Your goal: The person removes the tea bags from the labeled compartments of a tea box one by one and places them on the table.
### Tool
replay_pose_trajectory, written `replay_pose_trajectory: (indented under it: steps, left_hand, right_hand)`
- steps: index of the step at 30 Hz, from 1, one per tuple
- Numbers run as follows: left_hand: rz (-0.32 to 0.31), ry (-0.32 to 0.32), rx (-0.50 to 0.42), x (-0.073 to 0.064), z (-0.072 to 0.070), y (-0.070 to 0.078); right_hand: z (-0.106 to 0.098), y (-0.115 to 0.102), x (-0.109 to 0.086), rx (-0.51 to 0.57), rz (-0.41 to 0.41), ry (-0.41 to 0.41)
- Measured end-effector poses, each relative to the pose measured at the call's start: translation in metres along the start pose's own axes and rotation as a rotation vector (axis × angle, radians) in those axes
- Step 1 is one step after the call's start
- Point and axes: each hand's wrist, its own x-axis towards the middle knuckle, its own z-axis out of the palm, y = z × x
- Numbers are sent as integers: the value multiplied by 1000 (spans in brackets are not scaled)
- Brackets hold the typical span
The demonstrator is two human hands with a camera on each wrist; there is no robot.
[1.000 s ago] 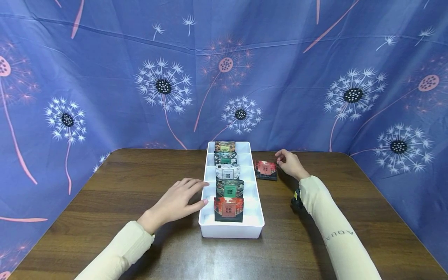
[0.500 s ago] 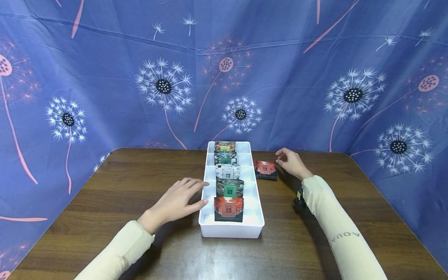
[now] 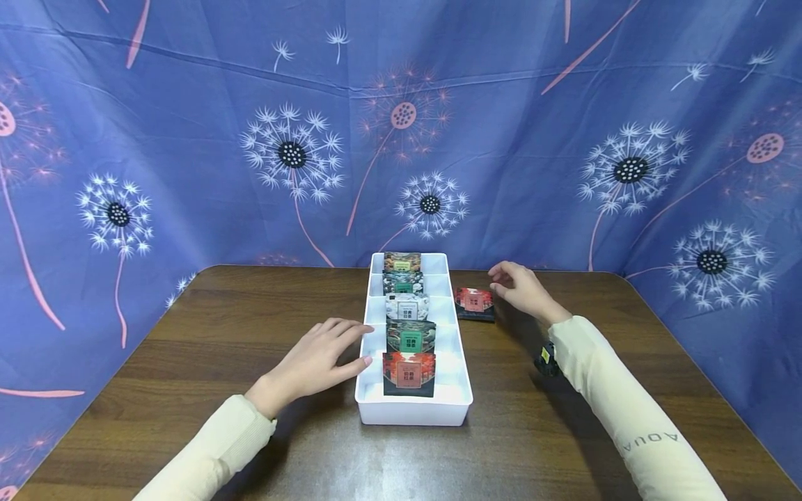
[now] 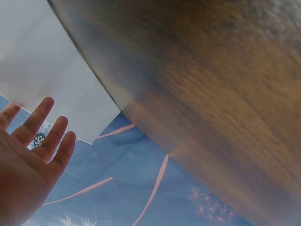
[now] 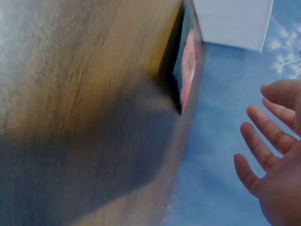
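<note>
In the head view, a long white divided tray (image 3: pixel 413 412) stands on the table, with a tea sachet in each compartment. A red and black sachet (image 3: pixel 409 376) leans in the nearest one, a dark green sachet (image 3: pixel 410 337) behind it. My left hand (image 3: pixel 316 358) lies along the tray's left rim, its fingers extended and thumb spread; the left wrist view shows its palm (image 4: pixel 23 174) holding nothing. To the tray's right, another red and black sachet (image 3: pixel 474 305) lies flat on the table. Just beyond its right edge hovers my right hand (image 3: pixel 523 289), fingers loosely bent around nothing.
Farther back in the tray are a white sachet (image 3: pixel 407 307), a teal one (image 3: pixel 403 283) and an orange one (image 3: pixel 402 263). A blue dandelion-print cloth (image 3: pixel 501 139) hangs behind the wooden table (image 3: pixel 263 299). A small black device (image 3: pixel 546 358) sits under the right wrist.
My right forearm has swung outward to the right, while the right hand's fingertips have shifted slightly back and left beside the loose sachet. The left hand has stayed at the tray's rim.
</note>
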Motion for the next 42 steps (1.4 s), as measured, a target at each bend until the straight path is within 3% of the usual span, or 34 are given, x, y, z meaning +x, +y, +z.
replay_pose_trajectory:
  steps: [8,19,26,42]
  left_hand:
    - [-1,2,1,0,0,0]
    - [-13,-3,-3,0,-1,1]
    - [2,11,-1,-1,0,2]
    - [11,17,1,-2,-1,2]
  right_hand:
    - [1,-17,-10,7,-93,-6]
    - [0,-57,-29,-4,-195,-41]
    - [4,-81,-40,0,-211,-86]
    - [13,-118,-59,-42,-351,-116]
